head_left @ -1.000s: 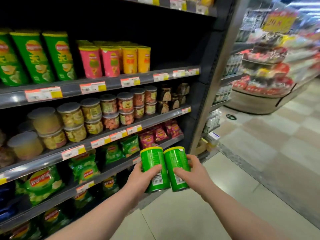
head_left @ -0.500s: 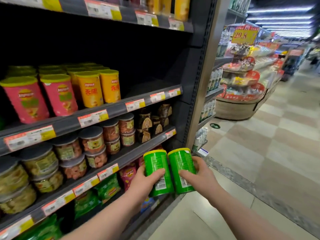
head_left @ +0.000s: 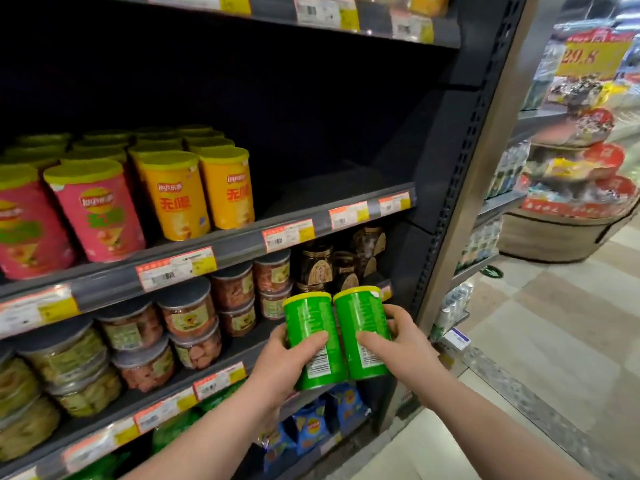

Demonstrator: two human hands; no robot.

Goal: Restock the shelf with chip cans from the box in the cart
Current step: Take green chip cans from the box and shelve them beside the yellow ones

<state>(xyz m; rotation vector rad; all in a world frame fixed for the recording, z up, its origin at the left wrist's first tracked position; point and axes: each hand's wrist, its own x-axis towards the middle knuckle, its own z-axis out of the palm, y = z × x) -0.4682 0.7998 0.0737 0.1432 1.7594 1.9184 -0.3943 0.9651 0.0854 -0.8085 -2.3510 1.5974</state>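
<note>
The left grip [head_left: 285, 362] clamps one green chip can [head_left: 306, 317] and the right grip [head_left: 403, 346] clamps a second can [head_left: 360, 315]. Both cans are upright, touching, and held below the chip shelf [head_left: 332, 194]. This looks like mid-carry. The next move calls for lifting both onto the shelf's bare stretch beside the yellow cans [head_left: 225, 188].

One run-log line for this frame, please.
stage: not yet shelved | left hand: grips left green can | right hand: grips right green can, cans side by side | shelf: gap right of orange cans
</note>
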